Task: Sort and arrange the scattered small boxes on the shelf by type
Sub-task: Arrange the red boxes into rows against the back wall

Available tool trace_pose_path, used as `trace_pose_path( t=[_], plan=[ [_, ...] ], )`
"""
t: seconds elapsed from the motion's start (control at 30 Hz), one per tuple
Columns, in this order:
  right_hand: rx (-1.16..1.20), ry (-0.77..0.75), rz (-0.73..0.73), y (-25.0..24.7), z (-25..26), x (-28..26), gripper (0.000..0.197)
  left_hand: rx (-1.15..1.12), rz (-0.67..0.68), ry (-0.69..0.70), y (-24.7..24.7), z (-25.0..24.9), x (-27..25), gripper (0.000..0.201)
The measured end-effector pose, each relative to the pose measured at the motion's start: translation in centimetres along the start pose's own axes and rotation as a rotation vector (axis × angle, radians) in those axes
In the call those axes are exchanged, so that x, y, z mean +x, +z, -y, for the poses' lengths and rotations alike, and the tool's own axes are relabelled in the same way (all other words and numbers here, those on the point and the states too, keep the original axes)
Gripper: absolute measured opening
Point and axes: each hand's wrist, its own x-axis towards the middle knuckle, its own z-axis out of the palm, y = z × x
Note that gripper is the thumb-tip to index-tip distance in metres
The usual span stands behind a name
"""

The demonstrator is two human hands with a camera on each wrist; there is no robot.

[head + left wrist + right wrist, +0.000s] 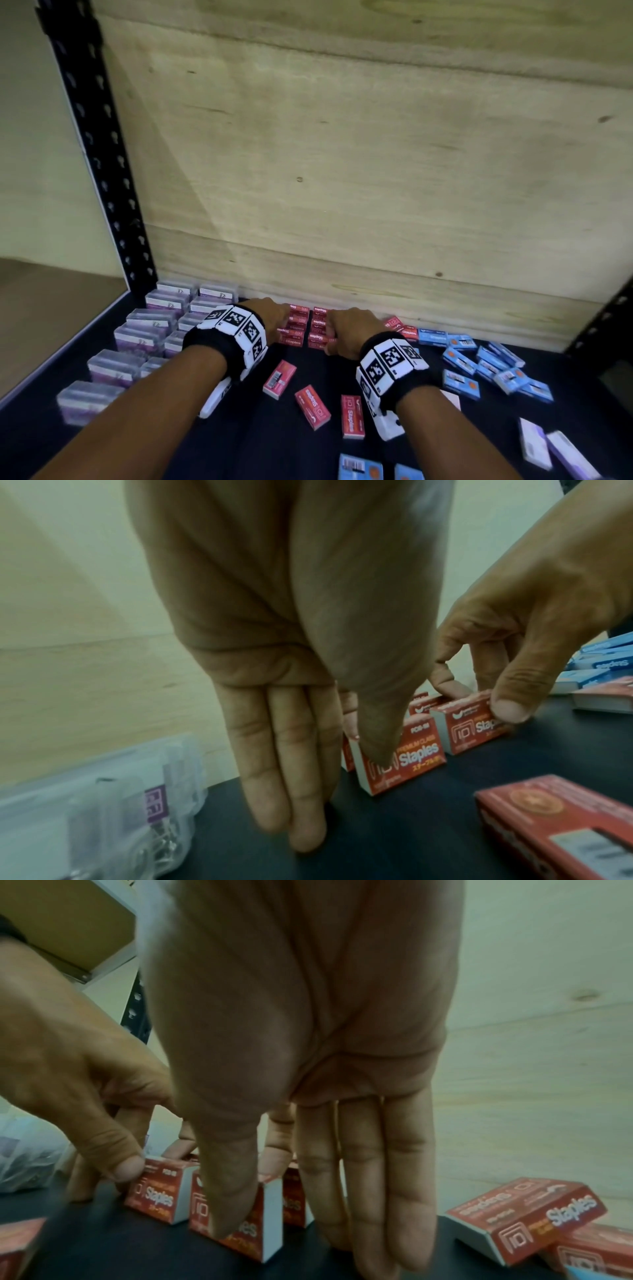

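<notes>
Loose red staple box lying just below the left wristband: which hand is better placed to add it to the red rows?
Probably left. The loose red box lies beside the left hand's wrist, while the right hand is farther across, at the right red row.

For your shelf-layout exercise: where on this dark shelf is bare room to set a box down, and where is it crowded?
Bare shelf surface lies at the front between the forearms, short of the three loose red boxes. Another bare strip separates those from the red rows at the back wall. Crowded: clear cases far left, blue pile right.
</notes>
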Motion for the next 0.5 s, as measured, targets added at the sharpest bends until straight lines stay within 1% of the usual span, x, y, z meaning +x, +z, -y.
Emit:
trace_pose_path(
  t=[0.2, 0.5],
  plan=[
    [-0.04, -0.002, -0.009, 0.32, -0.11, 0.45, 0.034, -0.023, -0.001, -0.006, 0.17, 0.0, 0.22, 0.04],
    [0.005, 0.013, -0.007, 0.55, -0.42, 0.56, 0.035, -0.017, 0.003, -0.031, 0.1, -0.04, 0.44, 0.038]
  ],
)
